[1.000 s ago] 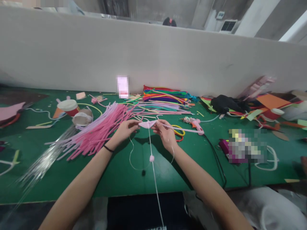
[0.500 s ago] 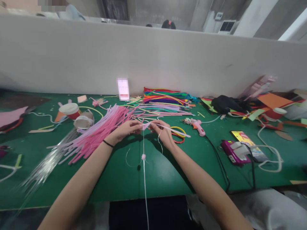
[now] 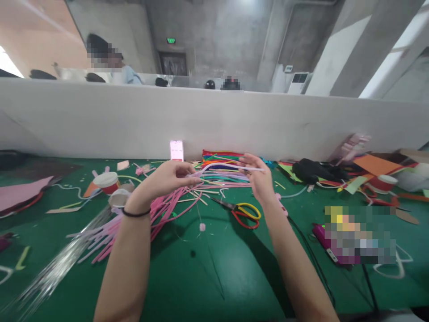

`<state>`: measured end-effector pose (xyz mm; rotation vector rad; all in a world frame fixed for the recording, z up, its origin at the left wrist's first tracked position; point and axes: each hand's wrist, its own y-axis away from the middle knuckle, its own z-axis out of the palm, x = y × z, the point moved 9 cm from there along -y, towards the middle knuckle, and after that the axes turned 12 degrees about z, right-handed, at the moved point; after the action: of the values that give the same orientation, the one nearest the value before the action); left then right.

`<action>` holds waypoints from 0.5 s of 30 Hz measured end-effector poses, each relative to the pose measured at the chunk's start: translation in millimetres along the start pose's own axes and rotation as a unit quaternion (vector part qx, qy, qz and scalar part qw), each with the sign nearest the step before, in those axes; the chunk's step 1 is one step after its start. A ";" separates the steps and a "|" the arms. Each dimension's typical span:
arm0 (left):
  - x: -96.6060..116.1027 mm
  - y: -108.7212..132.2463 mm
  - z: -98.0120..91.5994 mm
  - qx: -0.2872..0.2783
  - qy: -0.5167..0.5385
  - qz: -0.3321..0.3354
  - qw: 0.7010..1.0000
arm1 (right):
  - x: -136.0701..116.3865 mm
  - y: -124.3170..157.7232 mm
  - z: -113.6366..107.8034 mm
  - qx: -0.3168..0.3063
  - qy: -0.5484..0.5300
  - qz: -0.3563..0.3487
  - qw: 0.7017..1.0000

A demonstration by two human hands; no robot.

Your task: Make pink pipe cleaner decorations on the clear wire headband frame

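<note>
My left hand (image 3: 169, 179) is closed, its thumb and fingertips pinching a pale lilac pipe cleaner (image 3: 219, 165). The pipe cleaner arches to the right, and its free end passes in front of my right hand (image 3: 259, 176), whose fingers are stretched and apart. Beneath my left fingers a thin thread hangs, with a small pale pink fuzzy ball (image 3: 202, 227) on it. Scissors (image 3: 246, 214) with yellow and red handles lie between my forearms. A bundle of pink and lilac pipe cleaners (image 3: 164, 212) is partly hidden behind my left hand and forearm.
Multicoloured pipe cleaners (image 3: 221, 156) lie at the back beside a propped phone (image 3: 176, 150). Paper cups (image 3: 106, 182) and silvery strips (image 3: 70, 259) are on the left. A glue gun (image 3: 282, 206) is partly behind my right forearm. A purple power block (image 3: 330, 243) with cords sits right.
My right hand has moved right and opened its fingers, away from my left. The lilac pipe cleaner now arches between them. The scissors are more exposed, and the view has tilted up.
</note>
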<state>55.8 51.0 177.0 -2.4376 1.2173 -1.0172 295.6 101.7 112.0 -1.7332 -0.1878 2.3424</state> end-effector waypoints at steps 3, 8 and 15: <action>5.3 4.6 -9.5 0.046 -0.049 -0.023 0.997 | -54.7 18.9 -11.3 0.063 0.050 -0.142 0.987; 11.3 1.0 -1.5 0.043 -0.035 -0.045 0.997 | -120.3 94.0 27.2 0.156 0.258 -0.356 0.885; 8.9 5.6 -10.2 0.088 -0.048 -0.021 0.995 | -155.1 164.7 56.7 0.177 0.350 -0.451 0.802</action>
<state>49.2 41.6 186.1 -2.3561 1.0051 -0.9613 268.3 -95.0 234.2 -1.6476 -0.3225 0.9241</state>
